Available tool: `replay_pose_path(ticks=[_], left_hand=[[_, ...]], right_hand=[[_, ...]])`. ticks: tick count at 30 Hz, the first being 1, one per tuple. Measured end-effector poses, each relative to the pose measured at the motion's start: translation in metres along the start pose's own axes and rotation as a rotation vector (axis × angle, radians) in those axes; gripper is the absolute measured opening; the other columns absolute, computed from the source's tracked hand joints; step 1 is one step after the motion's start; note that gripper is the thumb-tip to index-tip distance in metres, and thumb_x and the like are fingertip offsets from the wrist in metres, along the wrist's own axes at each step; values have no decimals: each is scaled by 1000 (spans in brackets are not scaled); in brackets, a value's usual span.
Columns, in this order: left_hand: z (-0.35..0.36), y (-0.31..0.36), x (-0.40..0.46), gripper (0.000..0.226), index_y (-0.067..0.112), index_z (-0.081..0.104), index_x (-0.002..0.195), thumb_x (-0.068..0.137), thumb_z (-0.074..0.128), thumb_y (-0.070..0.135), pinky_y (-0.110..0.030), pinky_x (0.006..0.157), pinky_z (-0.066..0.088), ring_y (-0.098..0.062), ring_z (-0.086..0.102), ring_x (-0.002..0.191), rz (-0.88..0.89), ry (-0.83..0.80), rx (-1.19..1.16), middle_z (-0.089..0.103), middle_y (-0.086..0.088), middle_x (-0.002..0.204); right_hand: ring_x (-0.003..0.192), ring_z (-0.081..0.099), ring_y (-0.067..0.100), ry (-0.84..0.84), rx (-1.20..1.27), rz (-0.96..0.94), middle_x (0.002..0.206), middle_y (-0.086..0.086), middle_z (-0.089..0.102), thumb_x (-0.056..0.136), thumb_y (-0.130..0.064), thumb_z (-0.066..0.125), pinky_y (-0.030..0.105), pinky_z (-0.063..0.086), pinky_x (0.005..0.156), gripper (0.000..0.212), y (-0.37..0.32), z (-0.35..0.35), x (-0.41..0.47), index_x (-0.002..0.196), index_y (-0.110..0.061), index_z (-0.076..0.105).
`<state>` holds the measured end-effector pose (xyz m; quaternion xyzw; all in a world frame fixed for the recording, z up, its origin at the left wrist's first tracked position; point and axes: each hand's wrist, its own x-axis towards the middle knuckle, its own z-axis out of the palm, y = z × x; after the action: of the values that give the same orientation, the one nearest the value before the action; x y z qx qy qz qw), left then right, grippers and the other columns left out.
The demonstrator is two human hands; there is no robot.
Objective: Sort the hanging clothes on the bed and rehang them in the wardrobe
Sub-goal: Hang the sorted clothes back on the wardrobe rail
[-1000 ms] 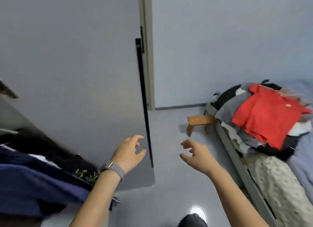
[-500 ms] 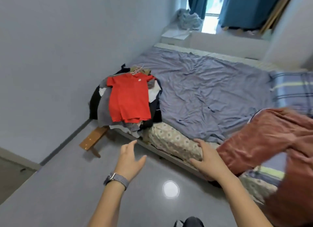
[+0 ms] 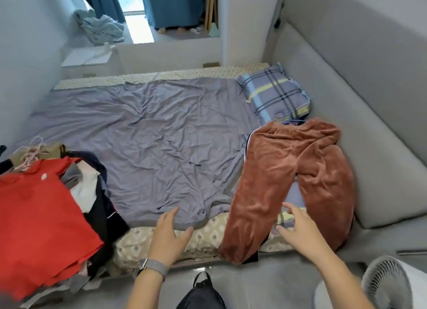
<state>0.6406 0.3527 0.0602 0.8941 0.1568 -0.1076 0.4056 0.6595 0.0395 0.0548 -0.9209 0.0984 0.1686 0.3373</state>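
Rust-brown trousers [image 3: 286,181] are lying at the bed's [image 3: 161,135] right near corner.
Both hands are hovering empty, fingers spread: left hand [image 3: 169,236] over the near edge, right hand [image 3: 298,228] above the trousers.

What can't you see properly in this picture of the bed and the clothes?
- Clothes pile, head view: the red shirt on top hides the garments below; the left edge cuts it off.
- Hangers: tangled and too small to count.
- Brown trousers: their hanger is mostly hidden under the waistband.
- Fan: cut off by the bottom edge.

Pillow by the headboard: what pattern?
Blue-grey plaid with dark and pale yellow stripes on the pillow, head view.
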Motion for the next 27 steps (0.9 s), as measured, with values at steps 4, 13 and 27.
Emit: replay_pose_path(ticks=[4,13,27], left_hand=[[18,41,78,63,17,38,138,83,67,28,-38,103,40,-22,46,120,90,-140,39,42,-6,136],[102,135,168,52,14,40,137,89,59,22,-25,97,39,-17,50,114,232,-284,118,50,-5,128],[258,272,275,43,17,53,126,84,63,18,-27,87,48,-11,58,94,5,-171,66,61,0,107]], right_hand=[[113,51,15,65,87,113,124,0,53,85,-18,66,20,36,87,58,1,-10,33,139,-17,42],[121,49,16,72,171,262,137,-1,49,90,-20,60,26,41,95,52,49,-48,120,138,-19,41],[100,54,4,-264,-74,36,119,-3,59,88,-15,58,11,38,87,39,175,-186,367,127,-19,54]])
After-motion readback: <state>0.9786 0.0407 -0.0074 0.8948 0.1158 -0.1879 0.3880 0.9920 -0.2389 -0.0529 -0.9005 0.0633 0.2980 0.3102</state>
